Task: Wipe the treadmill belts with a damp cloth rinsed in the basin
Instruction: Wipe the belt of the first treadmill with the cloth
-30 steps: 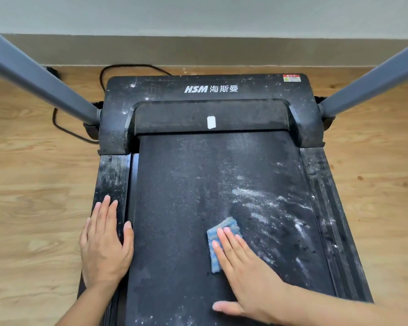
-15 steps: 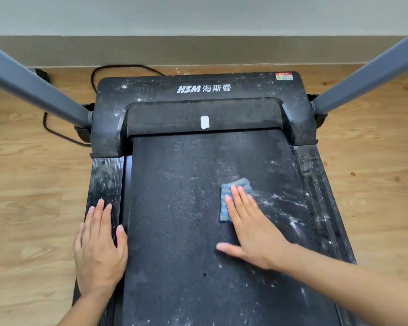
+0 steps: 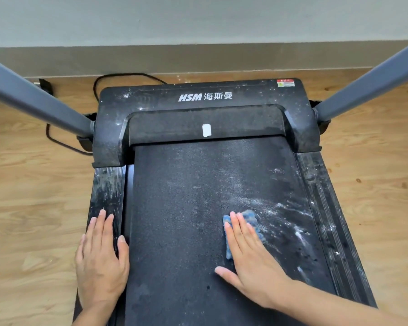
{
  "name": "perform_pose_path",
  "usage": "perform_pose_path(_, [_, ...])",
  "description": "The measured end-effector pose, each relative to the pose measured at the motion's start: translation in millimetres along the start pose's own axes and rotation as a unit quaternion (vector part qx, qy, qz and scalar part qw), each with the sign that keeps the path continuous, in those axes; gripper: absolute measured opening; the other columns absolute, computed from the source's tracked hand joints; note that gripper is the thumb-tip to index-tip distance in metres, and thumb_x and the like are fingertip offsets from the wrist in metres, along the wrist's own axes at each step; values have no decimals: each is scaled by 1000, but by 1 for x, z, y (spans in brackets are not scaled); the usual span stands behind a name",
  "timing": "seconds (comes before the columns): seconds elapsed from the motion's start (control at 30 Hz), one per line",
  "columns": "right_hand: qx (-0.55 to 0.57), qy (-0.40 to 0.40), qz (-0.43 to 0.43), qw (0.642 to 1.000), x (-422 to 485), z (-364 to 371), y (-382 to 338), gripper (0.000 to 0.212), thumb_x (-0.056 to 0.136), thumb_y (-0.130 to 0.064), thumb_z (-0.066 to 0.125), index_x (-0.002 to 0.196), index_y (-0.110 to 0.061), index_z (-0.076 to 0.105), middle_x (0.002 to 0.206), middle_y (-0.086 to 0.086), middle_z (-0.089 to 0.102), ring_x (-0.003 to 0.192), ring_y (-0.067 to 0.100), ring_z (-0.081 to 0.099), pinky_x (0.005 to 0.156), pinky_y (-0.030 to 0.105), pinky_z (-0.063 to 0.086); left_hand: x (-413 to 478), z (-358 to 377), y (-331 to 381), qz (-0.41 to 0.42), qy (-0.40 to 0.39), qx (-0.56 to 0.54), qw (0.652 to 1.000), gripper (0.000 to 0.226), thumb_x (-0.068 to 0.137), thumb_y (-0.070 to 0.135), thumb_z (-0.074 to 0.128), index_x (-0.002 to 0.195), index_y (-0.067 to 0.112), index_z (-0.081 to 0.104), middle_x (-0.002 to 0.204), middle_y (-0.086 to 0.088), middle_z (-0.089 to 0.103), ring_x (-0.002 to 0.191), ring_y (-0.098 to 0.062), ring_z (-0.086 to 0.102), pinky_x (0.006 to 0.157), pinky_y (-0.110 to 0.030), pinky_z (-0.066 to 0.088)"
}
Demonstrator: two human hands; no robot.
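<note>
Right hand [image 3: 250, 262] flat, fingers straight, pressing cloth [image 3: 251, 216] onto belt [image 3: 186, 208], right of centre. Left hand [image 3: 101, 262] flat, holding nothing, braced on left rail [image 3: 107, 189]. Dust [image 3: 290, 215] lies just right of cloth and beyond it; right hand nearer, next stroke likely that way.

Single view: head-worn wide-angle cam. Sits above the near half of the dusty black treadmill belt [image 3: 186, 208], pitched forward and down, facing along the deck to the black plastic motor cover with white HSM lettering [image 3: 205, 97] and the grey wall [image 3: 198, 17]. Close range: left hand [image 3: 101, 262] and right hand [image 3: 252, 257] enter from the bottom edge. Left grey metal upright [image 3: 38, 104] and right grey metal upright [image 3: 372, 83] cut across the top corners.
</note>
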State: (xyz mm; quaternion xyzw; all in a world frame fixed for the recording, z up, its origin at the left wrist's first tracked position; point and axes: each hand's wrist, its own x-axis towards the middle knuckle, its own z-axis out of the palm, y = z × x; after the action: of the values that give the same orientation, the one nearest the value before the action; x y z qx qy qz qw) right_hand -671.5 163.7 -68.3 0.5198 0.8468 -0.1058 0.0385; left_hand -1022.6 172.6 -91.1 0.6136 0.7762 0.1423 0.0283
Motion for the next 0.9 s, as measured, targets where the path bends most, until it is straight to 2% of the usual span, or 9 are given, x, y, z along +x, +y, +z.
perform_pose_path(0.13, [64, -24, 34, 997, 75, -19, 34, 107, 98, -83, 27, 165, -10, -14, 173, 9, -21, 159, 20, -23, 132, 43, -2, 0, -1, 1, -6, -6, 9, 1000, 59, 102, 35, 37, 155, 11, 47, 170, 0, 34, 159, -20, 28, 124, -53, 31])
perform_pose_path(0.33, [33, 14, 102, 994, 186, -43, 84, 113, 93, -88, 19, 166, -6, -8, 173, 12, -18, 159, 22, -22, 131, 44, -3, 0, -2, 1, -8, -9, 10, 1000, 60, 103, 36, 35, 155, 10, 47, 170, -1, 34, 159, -22, 27, 122, -56, 32])
perform_pose_path(0.47, [67, -12, 61, 996, 154, -42, 87, 115, 92, -90, 23, 165, -8, -13, 173, 9, -22, 158, 20, -25, 131, 46, -2, 0, -2, 1, -7, -14, 6, 1000, 60, 103, 37, 35, 155, 11, 46, 170, 0, 33, 159, -21, 26, 123, -54, 31])
perform_pose_path(0.6, [58, -87, -5, 995, 47, -36, 64, 117, 93, -88, 30, 163, -8, -18, 170, 10, -29, 157, 20, -29, 131, 43, -7, 0, -2, 0, -7, -12, -1, 1000, 60, 102, 38, 34, 156, 12, 46, 171, 1, 32, 159, -21, 26, 123, -55, 30])
perform_pose_path(0.63, [55, -105, -25, 993, 14, -31, 55, 116, 94, -88, 30, 164, -7, -15, 171, 12, -26, 158, 22, -26, 130, 43, -6, 0, -1, 0, -7, -12, -3, 1000, 60, 102, 37, 34, 155, 12, 46, 171, 0, 32, 159, -22, 27, 122, -55, 31])
perform_pose_path(0.7, [14, -95, -67, 993, -45, -17, 39, 115, 94, -86, 34, 165, -1, 5, 174, 17, -6, 162, 29, -5, 127, 45, 8, 0, -1, 0, -2, -11, -5, 1000, 61, 102, 37, 34, 155, 11, 46, 170, -2, 33, 159, -23, 27, 122, -56, 31])
perform_pose_path(0.77, [-7, -88, -84, 993, -66, -7, 40, 110, 95, -84, 37, 164, -1, 19, 174, 17, 9, 162, 31, 10, 123, 45, 18, 1, -1, 0, -1, -8, -6, 1000, 61, 102, 37, 34, 155, 10, 46, 170, -3, 33, 159, -24, 28, 123, -55, 30])
perform_pose_path(0.83, [11, -89, -77, 993, -46, -10, 51, 107, 97, -83, 36, 166, -5, 13, 175, 13, 4, 162, 27, 4, 124, 45, 15, 2, -2, 0, 2, -4, -7, 1000, 61, 101, 37, 35, 155, 10, 46, 170, -4, 34, 158, -25, 29, 123, -56, 31])
perform_pose_path(0.9, [38, -79, -22, 996, -2, -20, 63, 108, 96, -85, 30, 167, -12, -6, 175, 7, -14, 161, 22, -15, 130, 43, 2, 1, -2, 1, 5, -4, -2, 1000, 61, 101, 36, 35, 155, 9, 47, 169, -5, 35, 158, -26, 30, 121, -57, 33])
